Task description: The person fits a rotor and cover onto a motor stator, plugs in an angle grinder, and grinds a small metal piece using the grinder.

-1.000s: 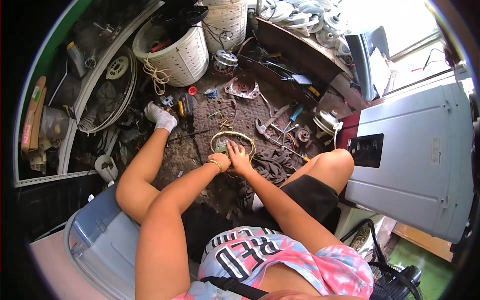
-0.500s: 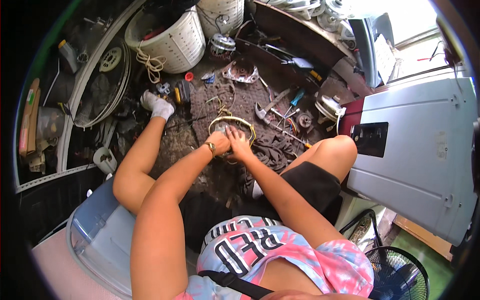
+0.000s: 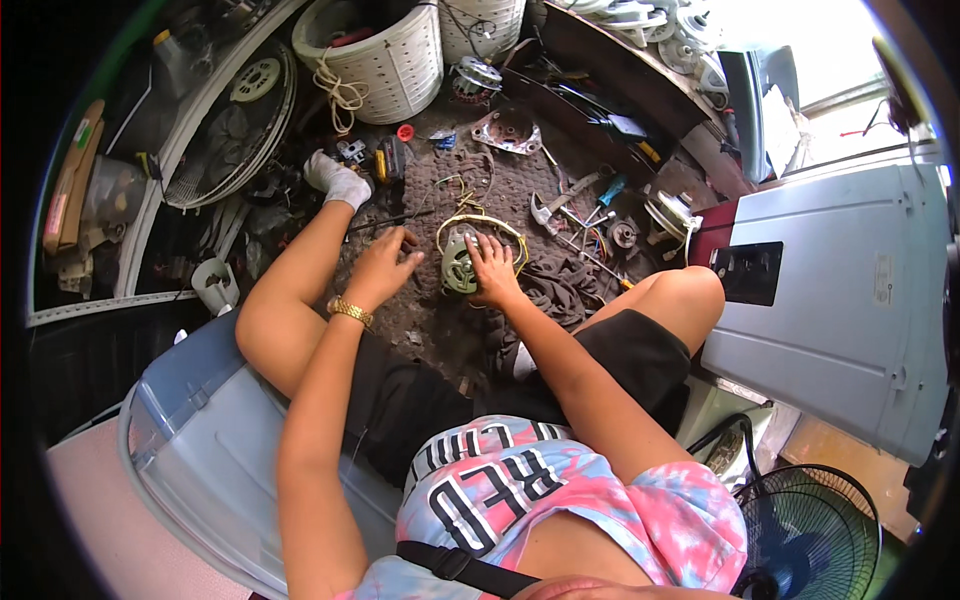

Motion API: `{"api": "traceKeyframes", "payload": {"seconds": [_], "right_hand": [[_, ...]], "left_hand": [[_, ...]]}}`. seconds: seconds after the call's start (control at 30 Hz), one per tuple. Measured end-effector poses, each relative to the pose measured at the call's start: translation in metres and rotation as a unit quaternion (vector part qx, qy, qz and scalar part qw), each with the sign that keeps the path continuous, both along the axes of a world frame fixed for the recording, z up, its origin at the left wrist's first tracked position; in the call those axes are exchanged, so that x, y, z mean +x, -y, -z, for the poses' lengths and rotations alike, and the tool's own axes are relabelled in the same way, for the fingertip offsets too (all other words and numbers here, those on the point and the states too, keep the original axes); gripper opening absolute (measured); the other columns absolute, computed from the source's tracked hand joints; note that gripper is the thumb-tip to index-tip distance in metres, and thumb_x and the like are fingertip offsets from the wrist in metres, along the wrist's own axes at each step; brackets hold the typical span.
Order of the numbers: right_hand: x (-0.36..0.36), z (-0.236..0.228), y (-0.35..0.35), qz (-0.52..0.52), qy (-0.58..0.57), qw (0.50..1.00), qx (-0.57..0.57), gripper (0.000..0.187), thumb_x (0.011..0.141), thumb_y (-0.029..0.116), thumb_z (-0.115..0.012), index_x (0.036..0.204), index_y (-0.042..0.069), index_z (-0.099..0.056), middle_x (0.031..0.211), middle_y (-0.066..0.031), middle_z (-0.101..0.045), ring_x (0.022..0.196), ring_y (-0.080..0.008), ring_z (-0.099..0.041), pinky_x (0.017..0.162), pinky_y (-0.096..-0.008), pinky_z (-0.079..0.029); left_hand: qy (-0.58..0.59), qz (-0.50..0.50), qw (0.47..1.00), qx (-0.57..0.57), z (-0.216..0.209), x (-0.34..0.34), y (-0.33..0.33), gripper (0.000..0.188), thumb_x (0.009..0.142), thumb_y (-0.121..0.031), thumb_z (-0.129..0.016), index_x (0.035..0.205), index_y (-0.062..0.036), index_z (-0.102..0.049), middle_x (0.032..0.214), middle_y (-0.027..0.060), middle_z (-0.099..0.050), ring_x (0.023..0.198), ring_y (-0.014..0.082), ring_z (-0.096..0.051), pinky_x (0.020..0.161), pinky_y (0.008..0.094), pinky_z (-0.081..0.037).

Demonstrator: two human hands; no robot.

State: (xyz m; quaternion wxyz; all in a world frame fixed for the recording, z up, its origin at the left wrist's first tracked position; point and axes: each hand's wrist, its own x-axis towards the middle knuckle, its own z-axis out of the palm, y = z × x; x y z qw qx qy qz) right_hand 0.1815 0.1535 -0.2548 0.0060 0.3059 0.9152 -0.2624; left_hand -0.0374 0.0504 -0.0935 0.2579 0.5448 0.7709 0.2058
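Washer (image 3: 840,290) lies at right, basket (image 3: 385,60) stands up top, fan guard (image 3: 225,130) at left. Person sits on floor w/ a brown mat (image 3: 520,200) strewn w/ tools. Motor (image 3: 460,265) sits mid-mat, yellow wires looped round it. Right hand (image 3: 492,268) rests on motor, fingers spread, no closed grip. Left hand (image 3: 385,265) lies just beside it, loosely open, holding nothing. Judged: motor apart from its housing, work on it unfinished.

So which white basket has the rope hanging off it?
The bigger white basket on the left. A pale rope dangles over its rim; the other white basket beside it shows none.
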Motion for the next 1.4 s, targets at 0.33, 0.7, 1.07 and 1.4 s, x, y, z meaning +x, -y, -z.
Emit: {"api": "traceKeyframes", "payload": {"seconds": [0.33, 0.7, 1.07, 1.4], "right_hand": [[-0.011, -0.004, 0.011, -0.01, -0.071, 0.997, 0.016, 0.133, 0.052, 0.034, -0.092, 0.162, 0.024, -0.017, 0.154, -0.0223, -0.029, 0.142, -0.0457, -0.03, 0.116, -0.065, -0.024], [-0.012, -0.009, 0.016, -0.018, -0.088, 0.996, 0.03, 0.135, 0.051, 0.036, -0.093, 0.161, 0.021, -0.017, 0.152, -0.0216, -0.03, 0.14, -0.0452, -0.031, 0.116, -0.0656, -0.022], [-0.016, -0.004, 0.015, -0.026, -0.036, 0.998, 0.053, 0.139, 0.048, 0.042, -0.094, 0.161, 0.015, -0.019, 0.157, -0.0191, -0.027, 0.143, -0.0448, -0.028, 0.117, -0.0673, -0.019], [-0.028, -0.014, 0.015, -0.03, -0.034, 0.999, 0.016, 0.136, 0.054, 0.053, -0.093, 0.162, 0.022, -0.016, 0.164, -0.0205, -0.018, 0.149, -0.0447, -0.021, 0.114, -0.0714, -0.021]], "left_hand": [[0.05, -0.049, 0.996, 0.061, 0.013, 0.008, 0.028, 0.022, 0.091, -0.016, -0.07, 0.105, -0.0021, -0.061, 0.103, 0.0114, -0.065, 0.095, 0.0272, -0.067, 0.08, 0.0385, -0.053], [0.057, -0.067, 0.995, 0.051, 0.018, 0.003, 0.025, 0.025, 0.09, -0.02, -0.071, 0.108, -0.0039, -0.062, 0.108, 0.0118, -0.064, 0.103, 0.0317, -0.065, 0.086, 0.0419, -0.052], [-0.316, 0.162, 0.934, 0.045, 0.105, 0.052, -0.003, 0.032, 0.085, -0.026, -0.072, 0.113, -0.016, -0.062, 0.103, 0.0025, -0.066, 0.092, 0.0244, -0.069, 0.072, 0.0403, -0.054], [0.11, -0.243, 0.952, -0.148, 0.185, 0.008, 0.013, 0.041, 0.085, -0.029, -0.066, 0.117, -0.0037, -0.065, 0.123, 0.0193, -0.065, 0.115, 0.0396, -0.061, 0.1, 0.0464, -0.049]]}}
